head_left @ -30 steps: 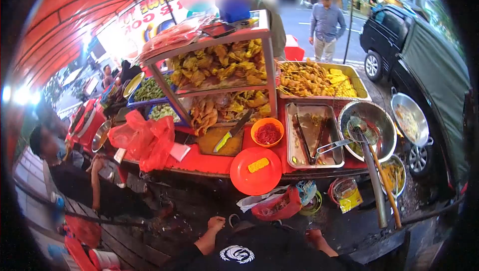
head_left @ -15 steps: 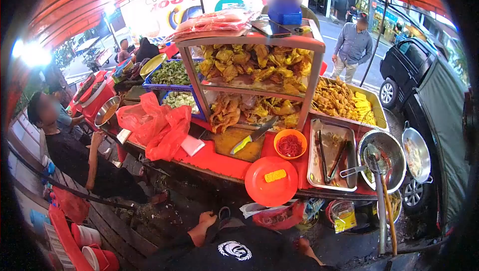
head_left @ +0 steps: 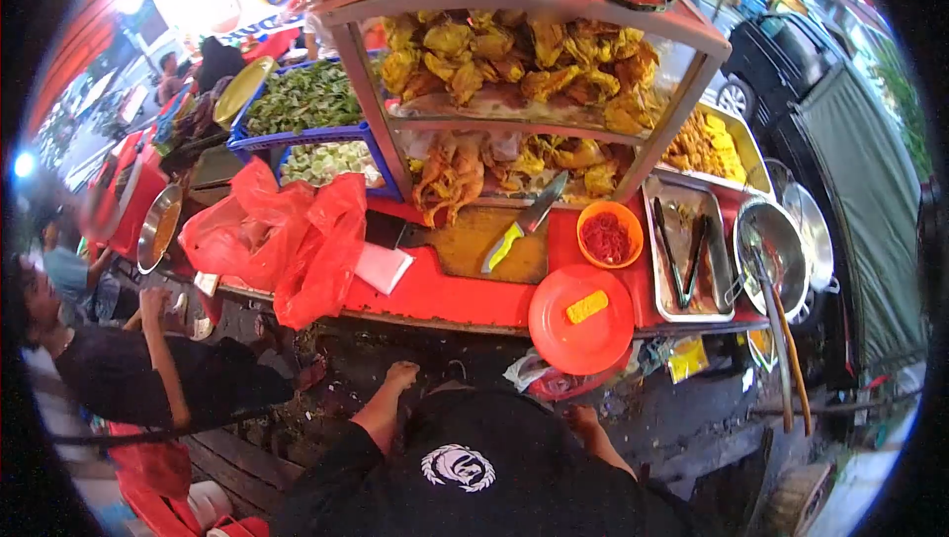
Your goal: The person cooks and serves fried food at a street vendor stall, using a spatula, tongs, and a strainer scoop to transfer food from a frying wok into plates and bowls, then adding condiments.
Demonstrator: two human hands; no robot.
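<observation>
My left hand (head_left: 400, 376) hangs low in front of the stall's near edge, its fingers curled in with nothing visible in them. My right hand (head_left: 583, 419) is lower right of centre, below the orange plate (head_left: 554, 325); its fingers are hard to make out. One yellow fried block (head_left: 588, 307) lies on that plate, which overhangs the edge. Behind it stands an orange bowl (head_left: 615, 252) of red shreds. A knife (head_left: 524, 223) with a yellow-green handle rests across a wooden cutting board (head_left: 465, 246). Neither hand touches these things.
A glass case (head_left: 682, 92) holds yellow chicken pieces. Tongs (head_left: 675, 265) lie in a metal tray (head_left: 707, 312), beside a wok (head_left: 791, 270) with long handles sticking out. Red plastic bags (head_left: 277, 231) and white paper (head_left: 381, 267) are to the left. A person (head_left: 163, 379) is at far left.
The view has tilted down and come closer to the stall, so the counter appears higher. Both hands remain low in front of it. The plate, knife and bowl stay in place.
</observation>
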